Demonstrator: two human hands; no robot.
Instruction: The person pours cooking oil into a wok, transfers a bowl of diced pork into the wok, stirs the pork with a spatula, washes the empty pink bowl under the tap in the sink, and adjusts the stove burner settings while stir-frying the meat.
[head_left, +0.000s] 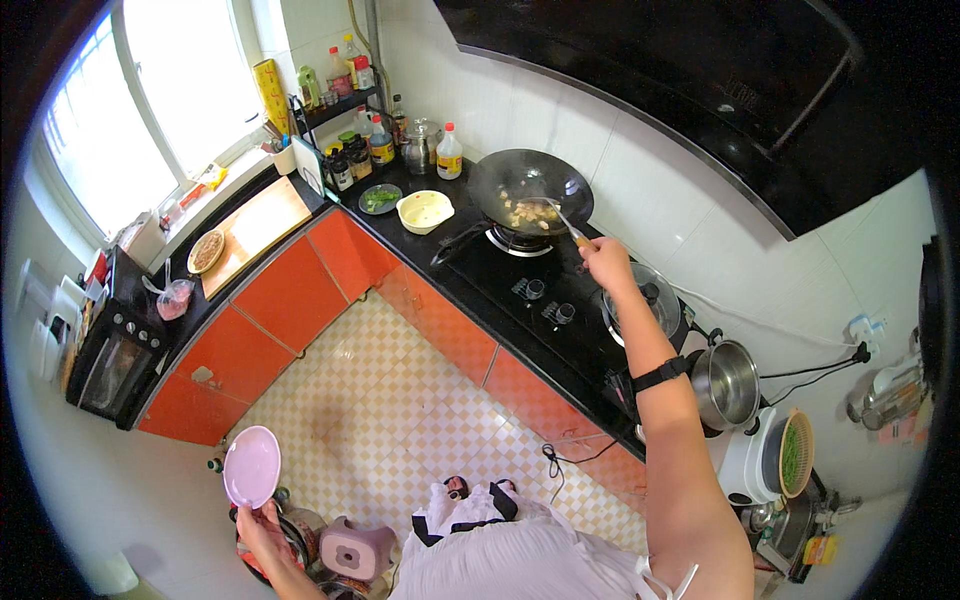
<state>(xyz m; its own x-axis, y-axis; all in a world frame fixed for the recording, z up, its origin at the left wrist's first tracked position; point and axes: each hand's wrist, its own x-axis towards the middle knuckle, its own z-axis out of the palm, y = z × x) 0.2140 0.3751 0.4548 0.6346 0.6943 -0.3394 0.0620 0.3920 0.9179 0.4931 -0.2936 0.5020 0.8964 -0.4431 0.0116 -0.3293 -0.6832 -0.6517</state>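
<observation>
My right hand (606, 264) grips the wooden handle of a metal spatula (564, 220), whose head is among pale, browned food pieces (531, 216) in a black wok (491, 176). The wok sits over the far burner of the black gas hob (495, 277). Low on the left, away from the counter, my left hand (262, 525) holds a pink plate (252, 466) by its rim. Left of the wok stand a pale yellow bowl (425, 211) and a dark plate with chopped greens (381, 198).
A lidded pan (646, 300) lies beneath my right forearm, with a steel pot (724, 384) beyond it. The range hood (660, 82) overhangs the hob. Bottles (449, 152) line the back corner. A cutting board (259, 232) lies by the window. A purple stool (356, 550) stands on the floor.
</observation>
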